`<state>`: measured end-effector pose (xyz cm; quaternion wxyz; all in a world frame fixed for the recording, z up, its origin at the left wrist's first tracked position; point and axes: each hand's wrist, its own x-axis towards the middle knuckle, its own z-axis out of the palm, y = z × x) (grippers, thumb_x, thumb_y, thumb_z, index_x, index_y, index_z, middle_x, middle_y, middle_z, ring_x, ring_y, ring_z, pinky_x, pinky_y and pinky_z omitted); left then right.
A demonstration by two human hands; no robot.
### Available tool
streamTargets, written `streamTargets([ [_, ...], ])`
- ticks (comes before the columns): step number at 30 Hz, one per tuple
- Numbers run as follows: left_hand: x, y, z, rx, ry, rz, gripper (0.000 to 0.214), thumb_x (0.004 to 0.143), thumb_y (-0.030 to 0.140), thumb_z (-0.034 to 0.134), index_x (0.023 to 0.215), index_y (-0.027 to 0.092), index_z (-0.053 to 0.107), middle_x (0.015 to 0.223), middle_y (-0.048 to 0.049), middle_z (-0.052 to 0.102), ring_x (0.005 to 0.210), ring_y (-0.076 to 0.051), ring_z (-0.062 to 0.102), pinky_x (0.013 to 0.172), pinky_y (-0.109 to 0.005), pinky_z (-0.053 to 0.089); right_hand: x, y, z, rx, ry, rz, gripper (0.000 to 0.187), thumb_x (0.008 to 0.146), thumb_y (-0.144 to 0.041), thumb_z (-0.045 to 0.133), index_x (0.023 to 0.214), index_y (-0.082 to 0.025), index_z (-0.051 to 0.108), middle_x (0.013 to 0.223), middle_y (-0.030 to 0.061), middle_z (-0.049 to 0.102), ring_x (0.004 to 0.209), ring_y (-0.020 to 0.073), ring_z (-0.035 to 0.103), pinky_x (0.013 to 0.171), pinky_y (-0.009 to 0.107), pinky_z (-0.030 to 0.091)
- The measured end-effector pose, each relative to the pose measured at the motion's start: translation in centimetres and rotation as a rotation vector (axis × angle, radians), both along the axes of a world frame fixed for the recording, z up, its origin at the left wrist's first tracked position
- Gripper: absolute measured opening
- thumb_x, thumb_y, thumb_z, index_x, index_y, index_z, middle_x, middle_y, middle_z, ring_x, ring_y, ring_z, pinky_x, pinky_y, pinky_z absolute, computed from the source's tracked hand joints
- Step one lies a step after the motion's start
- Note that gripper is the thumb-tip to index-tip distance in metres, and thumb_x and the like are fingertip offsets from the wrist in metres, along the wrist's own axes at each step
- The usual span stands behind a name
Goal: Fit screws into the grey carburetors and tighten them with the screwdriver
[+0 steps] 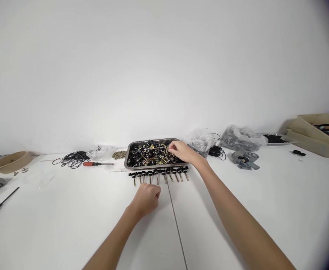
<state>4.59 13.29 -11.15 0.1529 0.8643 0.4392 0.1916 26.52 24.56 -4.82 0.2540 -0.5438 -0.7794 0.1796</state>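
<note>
A dark metal tray (127,157) against the wall holds a heap of small black and brass-coloured parts (150,152). Over the tray's right side is my right hand (181,150), its fingertips pinched together among the parts; whatever they hold is too small to make out. In front of the tray lies a row of several black-headed parts with brass-coloured stems (156,174), stems pointing toward me. Just below that row my left hand (147,198) rests closed near the table, fingers curled in. The inside of its grip is hidden.
Left of the tray lie a screwdriver (97,164), black cords (73,159) and a pile of small brass-coloured pieces (119,154). To the right are plastic bags (242,137), a grey metal part (245,159) and beige bins (313,137). A second screwdriver (1,205) lies far left.
</note>
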Motion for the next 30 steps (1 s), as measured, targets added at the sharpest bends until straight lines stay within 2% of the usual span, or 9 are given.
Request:
streamTargets([
  [8, 0.2, -0.3, -0.2, 0.043, -0.015, -0.046, 0.024, 0.045, -0.005, 0.032, 0.052, 0.016, 0.021, 0.047, 0.0027, 0.022, 0.047, -0.011, 0.012, 0.05, -0.026, 0.013, 1.2, 0.0, 1.1, 0.001, 0.094, -0.029, 0.011, 0.084, -0.024, 0.052, 0.087, -0.015, 0.059, 0.086, 0.0048, 0.061, 0.075, 0.0119, 0.055, 0.066, 0.022, 0.039],
  [21, 0.7, -0.9, -1.0, 0.14, -0.019, -0.145, 0.028, 0.04, -0.006, 0.035, 0.054, 0.015, 0.022, 0.047, 0.0028, 0.023, 0.047, -0.01, 0.01, 0.048, -0.026, 0.011, 2.1, 1.6, -1.3, -0.074, 0.134, -0.056, 0.012, 0.083, -0.026, 0.049, 0.088, -0.018, 0.056, 0.076, 0.0002, 0.059, 0.068, 0.0117, 0.053, 0.063, 0.022, 0.039],
  [26, 0.7, -0.9, -0.9, 0.159, -0.006, -0.156, 0.029, 0.04, -0.004, 0.036, 0.055, 0.016, 0.021, 0.047, 0.0024, 0.022, 0.047, -0.011, 0.01, 0.047, -0.026, 0.011, 1.8, 1.7, -1.5, -0.088, 0.135, -0.062, 0.014, 0.083, -0.026, 0.047, 0.091, -0.018, 0.056, 0.077, 0.0008, 0.06, 0.067, 0.0121, 0.053, 0.062, 0.023, 0.039],
  [30, 0.7, -0.8, -0.6, 0.114, 0.015, -0.14, 0.028, 0.04, -0.004, 0.035, 0.054, 0.015, 0.021, 0.046, 0.0023, 0.021, 0.046, -0.011, 0.01, 0.047, -0.026, 0.011, 1.7, 1.6, -1.5, -0.08, 0.124, -0.061, 0.016, 0.083, -0.025, 0.046, 0.095, -0.019, 0.056, 0.083, 0.002, 0.06, 0.072, 0.0128, 0.054, 0.064, 0.023, 0.039],
])
